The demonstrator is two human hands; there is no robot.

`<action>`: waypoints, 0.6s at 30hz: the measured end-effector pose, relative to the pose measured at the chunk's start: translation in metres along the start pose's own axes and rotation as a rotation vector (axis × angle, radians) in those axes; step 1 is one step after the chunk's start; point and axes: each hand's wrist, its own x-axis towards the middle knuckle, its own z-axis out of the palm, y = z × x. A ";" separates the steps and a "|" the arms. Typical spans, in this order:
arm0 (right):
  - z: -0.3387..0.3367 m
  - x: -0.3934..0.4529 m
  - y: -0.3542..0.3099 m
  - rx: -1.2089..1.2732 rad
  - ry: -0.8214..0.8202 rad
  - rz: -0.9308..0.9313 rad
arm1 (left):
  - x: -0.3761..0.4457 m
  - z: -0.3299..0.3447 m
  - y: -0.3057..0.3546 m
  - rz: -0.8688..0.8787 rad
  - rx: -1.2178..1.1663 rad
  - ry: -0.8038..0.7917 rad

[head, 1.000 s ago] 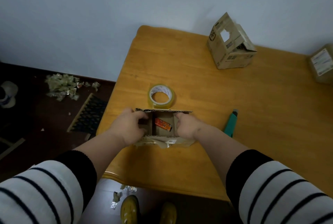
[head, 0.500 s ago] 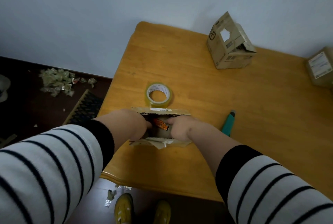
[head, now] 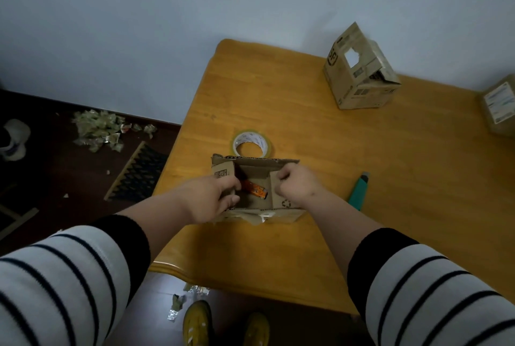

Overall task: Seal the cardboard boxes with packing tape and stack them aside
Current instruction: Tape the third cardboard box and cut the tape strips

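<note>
**Both hands on the flaps of an open box**

Head view: the far-right brown cardboard parcel with a white label [head: 500, 106] is cut off by the frame edge, and both striped sleeves run out of the bottom. The print on the flaps is too small to read.

The small open brown cardboard box [head: 255, 186] sits near the front-left edge of the yellow wooden table [head: 390, 178]. Inside it lies an orange packet [head: 254, 189], partly covered by the left hand. The left hand [head: 211, 198] grips the box's left flap, thumb on the near side and fingers curled over it. The right hand [head: 296, 185] is curled at the right flap's inner edge and seems to pinch it, though the fingertips are hard to make out.

The roll of clear packing tape with a yellow-green rim [head: 252, 145] lies flat just behind the box, apart from both hands. A teal utility knife [head: 359, 192] lies to the right of the right wrist. A second, tilted brown cardboard box with a torn hole [head: 359, 72] stands well apart at the table's far side.
</note>
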 end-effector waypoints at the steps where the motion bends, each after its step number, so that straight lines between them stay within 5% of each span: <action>1: -0.001 0.001 0.001 0.001 0.058 0.029 | -0.001 0.001 -0.001 -0.006 -0.033 0.011; 7: 0.007 -0.003 0.013 0.199 0.215 0.002 | -0.008 0.004 -0.002 -0.062 -0.310 0.023; 13: -0.015 -0.012 0.017 0.376 -0.251 0.055 | -0.007 0.009 -0.009 -0.126 -0.625 0.077; 18: -0.017 -0.010 0.018 0.121 -0.317 -0.007 | -0.006 0.012 -0.008 -0.147 -0.559 0.164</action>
